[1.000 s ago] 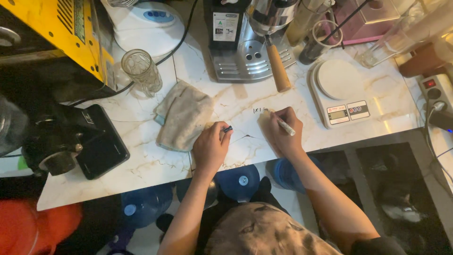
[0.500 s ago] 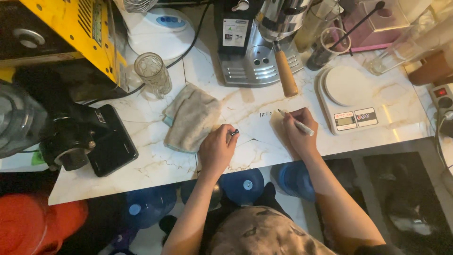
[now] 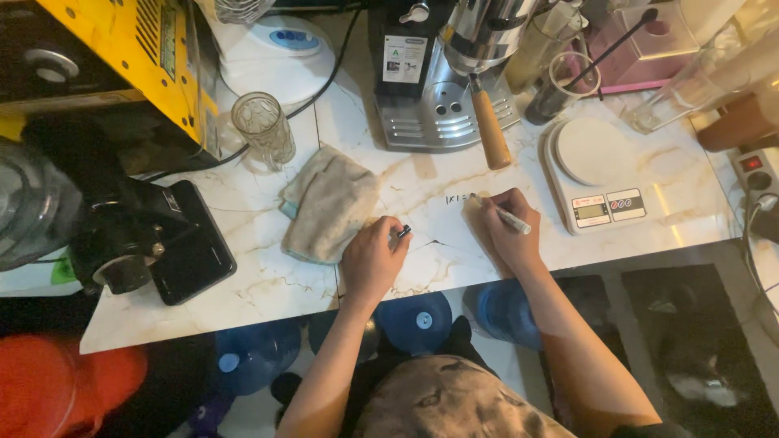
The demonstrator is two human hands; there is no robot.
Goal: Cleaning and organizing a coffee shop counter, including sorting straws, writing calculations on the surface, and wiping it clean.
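My right hand grips a white marker pen with its tip down on the white marble counter, right beside a few small dark marks drawn there. My left hand rests as a fist on the counter and pinches a small black pen cap between its fingers. A crumpled grey cloth lies just left of the left hand, touching it or nearly so.
An espresso machine with a wooden-handled portafilter stands behind the marks. A white kitchen scale sits right of my hand. A ribbed glass, black grinder, yellow box and power strip ring the counter.
My right hand has shifted slightly along the counter with the marker, and the drawn marks have grown a little. The left hand stays in place with the cap. The view has moved.
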